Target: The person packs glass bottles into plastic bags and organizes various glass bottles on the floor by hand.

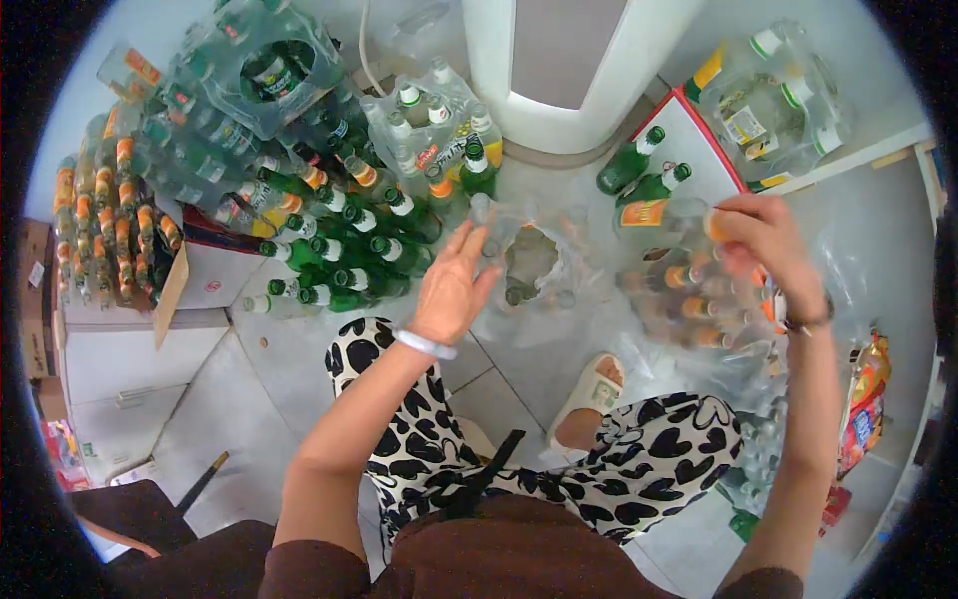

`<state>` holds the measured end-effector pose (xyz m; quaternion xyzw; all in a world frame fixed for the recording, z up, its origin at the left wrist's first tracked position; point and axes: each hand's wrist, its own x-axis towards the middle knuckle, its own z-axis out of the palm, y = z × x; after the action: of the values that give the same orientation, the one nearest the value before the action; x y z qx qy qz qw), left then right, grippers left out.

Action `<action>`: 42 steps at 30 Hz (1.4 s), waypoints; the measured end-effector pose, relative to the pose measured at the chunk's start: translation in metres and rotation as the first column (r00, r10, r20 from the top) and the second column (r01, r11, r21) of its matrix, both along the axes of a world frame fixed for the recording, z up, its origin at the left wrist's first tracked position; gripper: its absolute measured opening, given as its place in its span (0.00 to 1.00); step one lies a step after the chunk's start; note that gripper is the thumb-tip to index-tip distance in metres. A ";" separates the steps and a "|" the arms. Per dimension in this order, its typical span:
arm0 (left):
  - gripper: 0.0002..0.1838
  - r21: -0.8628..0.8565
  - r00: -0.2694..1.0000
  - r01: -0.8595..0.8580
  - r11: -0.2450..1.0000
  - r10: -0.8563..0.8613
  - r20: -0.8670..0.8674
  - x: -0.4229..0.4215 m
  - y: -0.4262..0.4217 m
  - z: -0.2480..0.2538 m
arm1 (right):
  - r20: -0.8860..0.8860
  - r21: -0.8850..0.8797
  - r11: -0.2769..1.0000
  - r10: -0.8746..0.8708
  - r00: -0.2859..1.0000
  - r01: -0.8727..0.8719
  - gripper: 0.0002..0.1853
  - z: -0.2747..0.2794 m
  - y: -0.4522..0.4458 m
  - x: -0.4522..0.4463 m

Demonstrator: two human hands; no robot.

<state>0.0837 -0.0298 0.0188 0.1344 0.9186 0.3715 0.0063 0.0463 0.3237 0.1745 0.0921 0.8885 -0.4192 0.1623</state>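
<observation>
My right hand [766, 245] is closed round the neck end of a clear glass bottle [667, 218] with an orange label, held almost level. Under it stand several clear bottles [704, 299] with orange neck bands. My left hand [451, 285], with a pale bangle at the wrist, is open, its fingers stretched out beside a torn plastic-wrapped pack of clear bottles [539, 262]. The fingertips are close to one bottle's top [481, 208]; whether they touch it I cannot tell. Left of that hand stand several green bottles [344, 245].
Wrapped packs of bottles [215, 120] are piled at the back left. A white appliance [569, 130] stands at the back. On the right are two green bottles [639, 165], a red-edged box [689, 135] and snack bags [863, 414]. A white cabinet [140, 349] is at the left.
</observation>
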 end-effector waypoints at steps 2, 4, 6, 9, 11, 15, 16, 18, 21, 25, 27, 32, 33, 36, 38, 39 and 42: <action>0.39 -0.007 0.985 -0.092 0.996 0.092 0.143 -0.002 0.013 -0.013 | -0.016 -0.035 0.996 -0.077 0.997 0.077 0.16 0.050 -0.009 0.022; 0.43 0.014 0.985 -0.093 0.996 0.090 0.148 -0.003 0.023 -0.030 | 0.007 -0.196 0.967 -0.162 0.987 0.160 0.18 0.080 -0.020 0.038; 0.46 0.030 0.984 -0.096 0.995 0.090 0.153 -0.002 0.030 -0.035 | 0.015 -0.236 0.963 -0.134 0.991 0.134 0.18 0.079 -0.035 0.044; 0.48 0.069 0.960 -0.119 0.990 0.098 0.261 -0.001 0.028 -0.032 | 0.034 -0.273 0.960 -0.063 0.997 0.070 0.17 0.061 -0.071 0.044; 0.50 0.180 0.958 -0.086 0.980 0.032 0.284 0.000 0.024 -0.033 | 0.044 -0.261 0.965 -0.028 0.999 0.038 0.17 0.047 -0.092 0.044; 0.50 0.230 0.956 -0.070 0.971 0.000 0.293 -0.001 0.020 -0.035 | 0.060 -0.089 0.989 0.121 0.991 -0.115 0.16 0.035 -0.121 0.042; 0.50 0.256 0.957 -0.075 0.964 -0.003 0.291 0.000 0.021 -0.036 | 0.072 -0.038 0.987 0.156 0.985 -0.154 0.15 0.034 -0.126 0.040; 0.50 0.286 0.957 -0.077 0.955 -0.009 0.290 0.000 0.023 -0.040 | 0.055 0.012 0.970 0.242 0.969 -0.243 0.15 0.029 -0.139 0.033; 0.50 0.311 0.953 -0.080 0.947 -0.019 0.303 -0.002 0.018 -0.043 | 0.011 0.151 0.897 0.419 0.908 -0.415 0.15 -0.004 -0.149 0.013; 0.49 0.305 0.949 -0.052 0.951 -0.048 0.312 -0.003 0.011 -0.041 | -0.242 0.433 0.800 0.548 0.801 -0.416 0.15 -0.034 -0.166 -0.005; 0.49 0.310 0.948 -0.045 0.950 -0.057 0.313 -0.002 0.011 -0.042 | -0.151 0.431 0.794 0.532 0.833 -0.429 0.14 -0.026 -0.175 -0.011; 0.50 0.301 0.956 -0.046 0.952 -0.046 0.291 -0.002 0.012 -0.041 | -0.113 0.477 0.699 0.651 0.751 -0.534 0.12 -0.030 -0.183 -0.008; 0.50 0.301 0.955 -0.045 0.952 -0.047 0.292 -0.001 0.013 -0.042 | -0.138 0.453 0.703 0.663 0.736 -0.548 0.11 -0.032 -0.182 -0.009; 0.50 0.312 0.958 -0.051 0.949 -0.042 0.284 -0.003 0.013 -0.041 | -0.155 0.407 0.716 0.666 0.730 -0.567 0.10 -0.029 -0.181 -0.013; 0.50 0.256 0.946 -0.058 0.965 -0.028 0.322 -0.003 0.014 -0.036 | -0.140 0.385 0.719 0.666 0.733 -0.579 0.10 -0.032 -0.180 -0.016; 0.50 0.258 0.947 -0.059 0.964 -0.028 0.321 -0.003 0.015 -0.036 | -0.148 0.437 0.669 0.712 0.686 -0.601 0.10 -0.039 -0.181 -0.017; 0.50 0.300 0.942 -0.087 0.950 -0.020 0.335 -0.003 0.017 -0.042 | -0.016 0.363 0.690 0.677 0.736 -0.626 0.11 -0.035 -0.180 -0.029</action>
<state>0.0808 -0.0131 -0.0228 0.0530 0.8364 0.5289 0.1340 0.0175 0.1436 0.1394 -0.2354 0.9298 -0.1828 0.2158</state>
